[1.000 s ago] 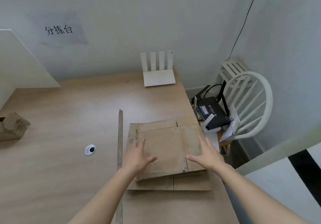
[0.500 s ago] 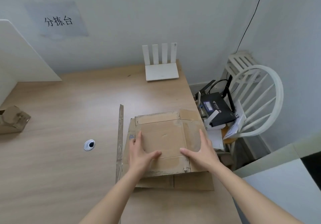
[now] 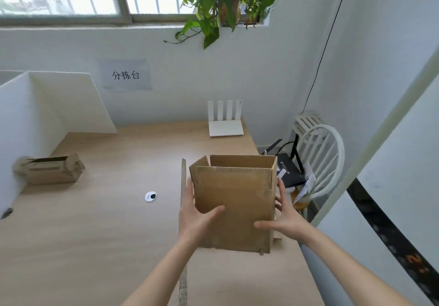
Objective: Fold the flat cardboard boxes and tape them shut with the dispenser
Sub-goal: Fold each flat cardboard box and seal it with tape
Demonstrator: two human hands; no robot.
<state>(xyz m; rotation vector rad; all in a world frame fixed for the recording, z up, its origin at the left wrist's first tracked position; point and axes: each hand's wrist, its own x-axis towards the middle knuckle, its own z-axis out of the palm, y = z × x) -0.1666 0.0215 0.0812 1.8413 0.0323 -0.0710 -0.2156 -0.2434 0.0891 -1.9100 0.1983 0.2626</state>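
Observation:
A brown cardboard box [image 3: 234, 201] is lifted off the wooden table [image 3: 95, 234] and opened into a square tube, its top flaps standing up. My left hand [image 3: 196, 215] grips its left side with the thumb across the near face. On the other side my right hand [image 3: 283, 215] holds the right edge, thumb on the near face. A sliver of flat cardboard [image 3: 276, 240] shows below the box at its right. At the far left of the table lies a cardboard-covered tape dispenser [image 3: 51, 169].
A thin cardboard strip [image 3: 183, 187] lies along the table just left of the box. A white router [image 3: 225, 121] stands at the back, a round cable grommet [image 3: 150, 196] mid-table, a white partition [image 3: 47, 106] at the left. Beyond the right edge, a white chair [image 3: 318, 161] holds a black device.
Both hands took the top flat box off the pile, raised it and opened it into a tube. The head camera tilted up, bringing the window and plant into view.

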